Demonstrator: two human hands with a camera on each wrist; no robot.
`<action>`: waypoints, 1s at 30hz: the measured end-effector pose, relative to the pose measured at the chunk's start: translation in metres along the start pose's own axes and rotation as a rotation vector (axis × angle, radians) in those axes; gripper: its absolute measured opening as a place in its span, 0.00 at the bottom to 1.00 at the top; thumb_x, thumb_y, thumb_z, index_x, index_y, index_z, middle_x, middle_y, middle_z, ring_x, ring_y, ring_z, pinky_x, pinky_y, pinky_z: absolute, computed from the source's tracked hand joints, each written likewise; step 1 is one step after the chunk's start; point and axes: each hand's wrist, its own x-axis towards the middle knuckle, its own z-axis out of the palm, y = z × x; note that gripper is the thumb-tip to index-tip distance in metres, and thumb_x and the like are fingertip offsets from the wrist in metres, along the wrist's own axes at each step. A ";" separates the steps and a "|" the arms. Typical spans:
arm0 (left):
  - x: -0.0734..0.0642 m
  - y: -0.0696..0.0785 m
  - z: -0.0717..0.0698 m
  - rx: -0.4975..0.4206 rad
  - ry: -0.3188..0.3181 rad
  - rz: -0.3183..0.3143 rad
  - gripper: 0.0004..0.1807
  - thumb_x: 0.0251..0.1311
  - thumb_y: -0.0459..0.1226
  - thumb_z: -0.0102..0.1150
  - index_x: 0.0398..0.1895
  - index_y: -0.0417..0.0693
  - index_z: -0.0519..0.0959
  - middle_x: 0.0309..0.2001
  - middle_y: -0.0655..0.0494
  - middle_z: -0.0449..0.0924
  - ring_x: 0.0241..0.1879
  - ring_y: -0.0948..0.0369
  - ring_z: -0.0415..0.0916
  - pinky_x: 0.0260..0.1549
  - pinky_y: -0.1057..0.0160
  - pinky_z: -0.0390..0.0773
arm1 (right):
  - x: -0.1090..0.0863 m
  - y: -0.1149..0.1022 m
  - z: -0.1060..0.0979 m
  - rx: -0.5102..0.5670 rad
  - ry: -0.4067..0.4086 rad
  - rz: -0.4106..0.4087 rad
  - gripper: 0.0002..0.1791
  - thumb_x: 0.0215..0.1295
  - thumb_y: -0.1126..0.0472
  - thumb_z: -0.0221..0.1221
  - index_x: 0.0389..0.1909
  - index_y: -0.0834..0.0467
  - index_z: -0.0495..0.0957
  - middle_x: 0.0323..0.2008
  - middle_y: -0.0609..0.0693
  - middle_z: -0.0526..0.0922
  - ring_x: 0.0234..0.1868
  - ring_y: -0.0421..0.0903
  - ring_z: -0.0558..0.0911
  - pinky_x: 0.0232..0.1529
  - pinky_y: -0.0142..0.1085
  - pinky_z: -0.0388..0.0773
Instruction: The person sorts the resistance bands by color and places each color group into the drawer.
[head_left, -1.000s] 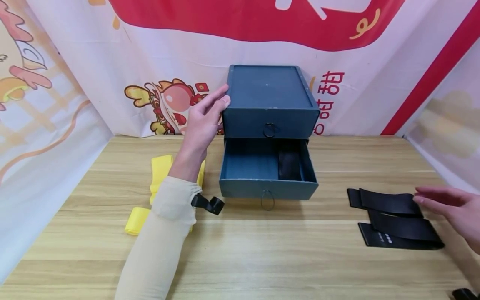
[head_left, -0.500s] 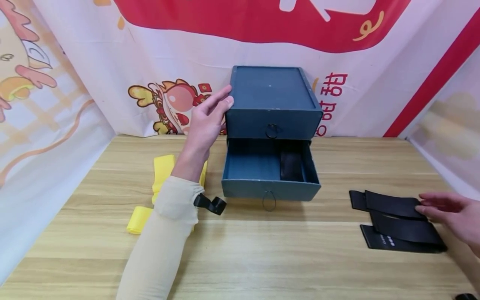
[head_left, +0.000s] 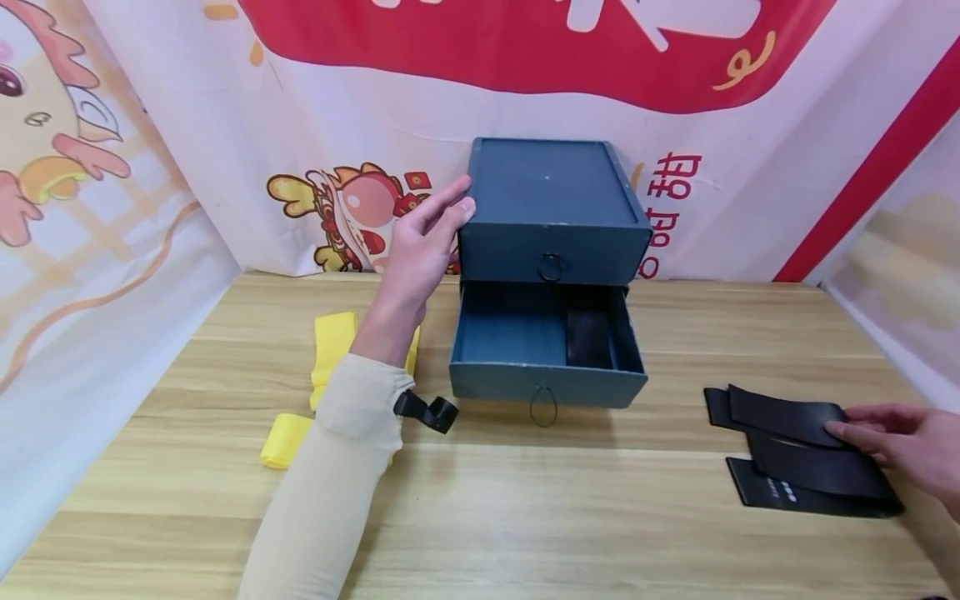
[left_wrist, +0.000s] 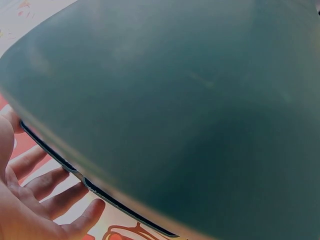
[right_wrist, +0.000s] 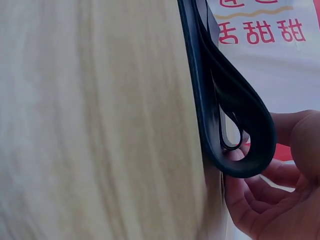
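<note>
A dark blue two-drawer box point(head_left: 555, 183) stands at the back of the table, its lower drawer point(head_left: 547, 385) pulled out. A folded black band point(head_left: 588, 337) lies in that drawer's right side. My left hand point(head_left: 422, 254) rests against the box's left side; in the left wrist view its extended fingers lie along the edge. At the right, two flat looped black resistance bands lie folded, one behind the other. My right hand point(head_left: 915, 442) pinches the right end of the rear band point(head_left: 787, 417), thumb on top. The front band point(head_left: 825, 475) has white print. The right wrist view shows a black loop point(right_wrist: 250, 120) beside the fingers.
Yellow fabric strips point(head_left: 333, 342) lie on the wooden table point(head_left: 570, 517) at the left, partly hidden by my left forearm. A rolled yellow piece point(head_left: 287, 440) sits in front of them. A printed cloth point(head_left: 360, 108) hangs behind the box. Wire rings hang on both drawer fronts.
My right hand has come down onto the rear black band, and its thumb and fingers have closed on the end. The left hand keeps its place on the box. The head view has shifted slightly.
</note>
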 end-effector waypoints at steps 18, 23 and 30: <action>-0.002 -0.003 0.001 -0.006 -0.005 0.010 0.24 0.76 0.52 0.59 0.72 0.69 0.78 0.73 0.65 0.76 0.68 0.63 0.76 0.66 0.46 0.81 | -0.016 -0.049 0.003 0.054 0.141 -0.247 0.21 0.70 0.50 0.70 0.58 0.55 0.84 0.30 0.19 0.75 0.29 0.20 0.76 0.29 0.19 0.74; -0.002 -0.002 0.002 0.001 -0.005 0.010 0.23 0.76 0.53 0.59 0.72 0.71 0.78 0.73 0.65 0.77 0.68 0.63 0.76 0.65 0.47 0.81 | -0.018 -0.069 0.005 0.099 0.191 -0.299 0.23 0.69 0.49 0.71 0.59 0.56 0.83 0.33 0.12 0.75 0.33 0.17 0.75 0.33 0.14 0.72; 0.001 0.001 0.001 0.015 0.002 0.008 0.23 0.76 0.53 0.59 0.72 0.72 0.78 0.73 0.65 0.77 0.67 0.62 0.75 0.64 0.48 0.82 | -0.022 -0.105 0.001 0.227 0.220 -0.292 0.20 0.66 0.49 0.73 0.55 0.52 0.85 0.31 0.13 0.81 0.36 0.22 0.78 0.33 0.18 0.72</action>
